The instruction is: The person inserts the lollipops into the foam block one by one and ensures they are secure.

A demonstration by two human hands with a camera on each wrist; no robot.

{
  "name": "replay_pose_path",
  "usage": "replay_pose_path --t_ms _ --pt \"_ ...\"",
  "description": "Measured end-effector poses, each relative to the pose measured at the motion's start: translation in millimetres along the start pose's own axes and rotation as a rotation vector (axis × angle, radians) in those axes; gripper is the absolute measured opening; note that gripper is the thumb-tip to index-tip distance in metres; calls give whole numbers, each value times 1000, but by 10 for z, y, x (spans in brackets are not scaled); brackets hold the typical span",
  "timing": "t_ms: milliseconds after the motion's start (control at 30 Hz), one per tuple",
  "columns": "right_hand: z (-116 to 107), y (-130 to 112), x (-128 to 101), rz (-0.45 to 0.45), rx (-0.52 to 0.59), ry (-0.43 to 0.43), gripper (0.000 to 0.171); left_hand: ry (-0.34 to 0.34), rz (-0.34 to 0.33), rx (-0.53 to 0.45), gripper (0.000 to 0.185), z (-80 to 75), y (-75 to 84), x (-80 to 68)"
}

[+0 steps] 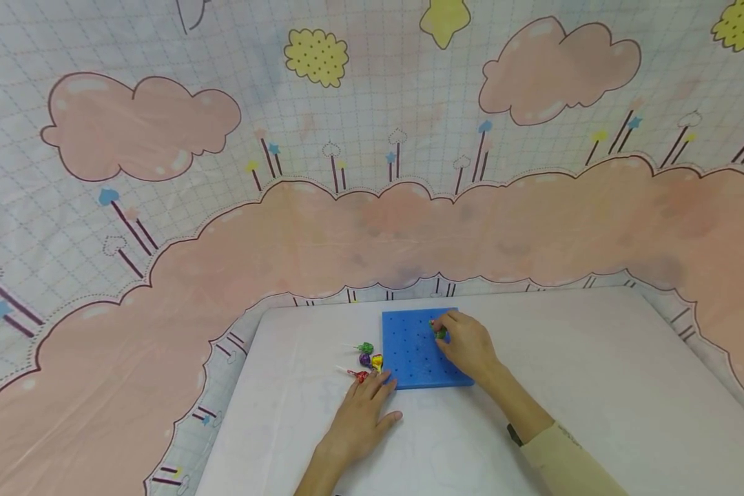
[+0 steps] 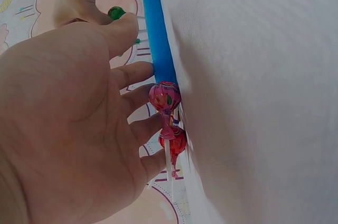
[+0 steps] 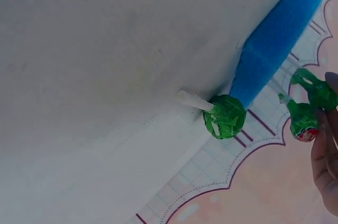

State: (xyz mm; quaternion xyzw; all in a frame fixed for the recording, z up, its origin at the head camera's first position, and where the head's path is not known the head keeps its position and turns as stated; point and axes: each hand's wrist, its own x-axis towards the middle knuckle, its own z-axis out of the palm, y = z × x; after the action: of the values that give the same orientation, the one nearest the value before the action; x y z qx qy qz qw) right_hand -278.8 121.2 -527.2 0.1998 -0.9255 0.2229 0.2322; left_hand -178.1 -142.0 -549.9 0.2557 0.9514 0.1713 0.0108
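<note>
A blue board [image 1: 406, 344] with rows of small holes lies on the table. Over its upper right part my right hand [image 1: 471, 348] pinches a green lollipop [image 1: 440, 333]. In the right wrist view, two green wrapped heads are by those fingertips [image 3: 321, 150], with sticks pointing toward the board. Another green lollipop [image 3: 224, 117] appears beside the board's edge there. My left hand [image 1: 359, 420] rests flat at the board's lower left corner, fingers extended, beside a red lollipop [image 1: 359, 375]. Next to it lie yellow [image 1: 377, 362], purple [image 1: 364, 359] and green [image 1: 366, 348] lollipops.
The white table [image 1: 595, 386] spreads out around the board. Behind it hangs a cloth [image 1: 372, 234] printed with pink clouds, yellow shapes and small stars. In the left wrist view, a pink-wrapped lollipop [image 2: 165, 97] stands out in front of the board's edge.
</note>
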Motion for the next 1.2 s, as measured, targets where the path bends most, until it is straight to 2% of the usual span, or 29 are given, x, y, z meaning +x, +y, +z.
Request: replay_pose_path --t_ms 200,500,700,900,1033,1200 --pt "-3 3 12 -20 -6 1 27 -2 -8 5 62 6 -4 0" --pt "-53 13 2 -2 -37 -38 24 -10 -14 5 63 27 -9 6" --pt "-194 67 -39 35 13 30 17 -14 -22 16 63 44 -21 16" --pt "-349 204 -104 106 5 66 13 -40 -42 17 63 19 -5 16" --pt "-448 256 -140 173 -8 16 11 -48 -47 13 63 6 8 12" --pt "-556 301 -199 285 27 -143 8 -51 -46 6 63 19 4 8"
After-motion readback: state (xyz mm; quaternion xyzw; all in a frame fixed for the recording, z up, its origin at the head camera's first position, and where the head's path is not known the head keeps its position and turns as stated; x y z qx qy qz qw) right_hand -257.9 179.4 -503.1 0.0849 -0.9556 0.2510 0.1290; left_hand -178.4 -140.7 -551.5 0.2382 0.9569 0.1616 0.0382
